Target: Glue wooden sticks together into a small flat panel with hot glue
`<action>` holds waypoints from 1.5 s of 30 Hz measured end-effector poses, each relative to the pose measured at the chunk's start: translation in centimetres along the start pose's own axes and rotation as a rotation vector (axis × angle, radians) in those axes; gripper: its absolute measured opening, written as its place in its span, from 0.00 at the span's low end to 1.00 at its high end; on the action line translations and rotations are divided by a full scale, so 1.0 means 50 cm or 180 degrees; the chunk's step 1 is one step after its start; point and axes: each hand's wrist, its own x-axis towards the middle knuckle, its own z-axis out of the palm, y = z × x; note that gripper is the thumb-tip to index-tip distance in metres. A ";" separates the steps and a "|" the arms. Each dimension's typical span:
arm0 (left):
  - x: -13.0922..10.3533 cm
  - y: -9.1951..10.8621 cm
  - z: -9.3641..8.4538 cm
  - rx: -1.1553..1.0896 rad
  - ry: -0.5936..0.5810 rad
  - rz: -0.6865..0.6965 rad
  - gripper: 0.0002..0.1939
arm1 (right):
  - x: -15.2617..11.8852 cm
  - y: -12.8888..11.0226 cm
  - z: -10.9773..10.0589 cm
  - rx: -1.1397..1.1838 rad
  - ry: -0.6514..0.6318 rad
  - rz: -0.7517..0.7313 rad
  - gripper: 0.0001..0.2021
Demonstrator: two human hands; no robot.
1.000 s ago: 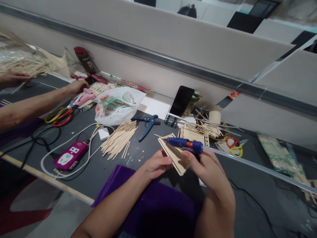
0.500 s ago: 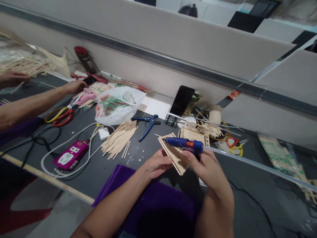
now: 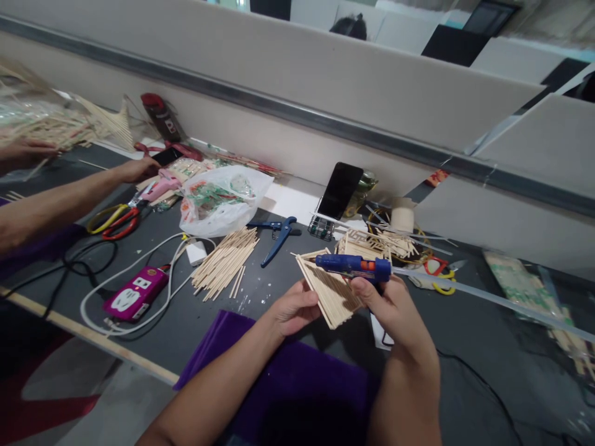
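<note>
My left hand (image 3: 297, 308) is closed on the left edge of a small panel of thin wooden sticks (image 3: 332, 294), held tilted above the table. In my right hand (image 3: 385, 303) is a blue hot glue gun (image 3: 346, 265), its nozzle pointing left over the panel's upper edge. A long clear glue stick (image 3: 483, 294) runs out of the gun's back to the right. Just behind the panel lies another stick-built piece (image 3: 360, 244), partly hidden by the gun. A pile of loose wooden sticks (image 3: 225, 263) rests to the left of my left hand.
Blue cutters (image 3: 277, 238), a phone on a stand (image 3: 341, 189), a plastic bag (image 3: 225, 201) and red-yellow scissors (image 3: 441, 275) lie around. A purple power strip (image 3: 137, 292) with cables is at left. Another person's hand (image 3: 142, 169) reaches in at far left.
The panel has turned so more of its flat face shows. My right hand and the glue gun have shifted slightly right. The other person's hand has moved little.
</note>
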 end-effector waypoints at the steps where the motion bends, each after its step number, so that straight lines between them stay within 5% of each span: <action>1: -0.001 0.001 -0.002 -0.0038 0.0004 0.0004 0.32 | -0.001 0.002 -0.001 0.0069 0.0060 0.0052 0.20; 7: -0.004 0.009 -0.013 -0.0088 0.0223 0.0157 0.35 | -0.002 0.025 -0.002 0.0381 0.0553 0.0308 0.22; 18: -0.005 0.023 -0.019 0.0052 0.0198 0.0445 0.39 | 0.008 0.033 0.011 0.0715 0.0803 0.0345 0.23; 28: 0.005 0.060 -0.035 0.0641 0.0276 0.0683 0.35 | -0.056 0.047 0.031 0.2296 0.1060 0.0481 0.17; 35: -0.003 0.088 -0.050 0.1429 0.0233 0.0875 0.38 | -0.127 0.078 0.034 0.1479 0.0518 0.0558 0.19; 45: -0.019 0.086 -0.068 0.1754 0.0101 0.0753 0.48 | -0.131 0.068 0.048 0.1006 0.0010 0.0717 0.23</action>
